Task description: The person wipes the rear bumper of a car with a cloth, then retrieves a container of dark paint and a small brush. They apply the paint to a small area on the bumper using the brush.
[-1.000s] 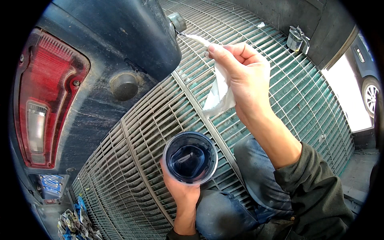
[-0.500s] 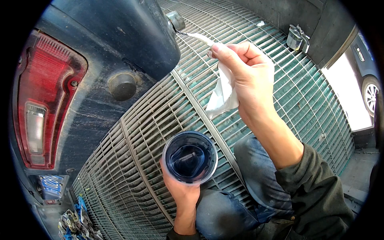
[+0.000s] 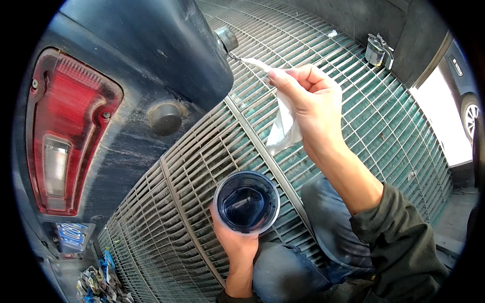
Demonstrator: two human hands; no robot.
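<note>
My left hand (image 3: pixel 235 252) is wrapped round a clear plastic cup (image 3: pixel 276 202) that holds dark blue liquid (image 3: pixel 242 207). Between thumb and fingers, my right hand (image 3: pixel 308 96) pinches a piece of white paper (image 3: pixel 285 126). Its loose part hangs below the fingers. A thin white twist with a dark tip (image 3: pixel 255 62) points from the pinch toward the rounded end of the dark blue vehicle bumper (image 3: pixel 202 65). The tip is at the bumper's edge; whether it touches cannot be made out. Dark streaks mark the bumper near a round black sensor-like knob (image 3: pixel 165 119).
A red tail light (image 3: pixel 73 126) and a licence plate (image 3: pixel 73 235) are at the left. Metal floor grating (image 3: pixel 202 202) spreads beneath me. Crumpled masking paper (image 3: pixel 98 283) lies lower left. A small metal paint-gun cup (image 3: pixel 378 53) stands by the far wall, and a car (image 3: pixel 467 101) is outside.
The bumper, tail light and cup have shifted slightly right and down in view. My right hand sits a little lower, its paper still pinched. Both grips are the same.
</note>
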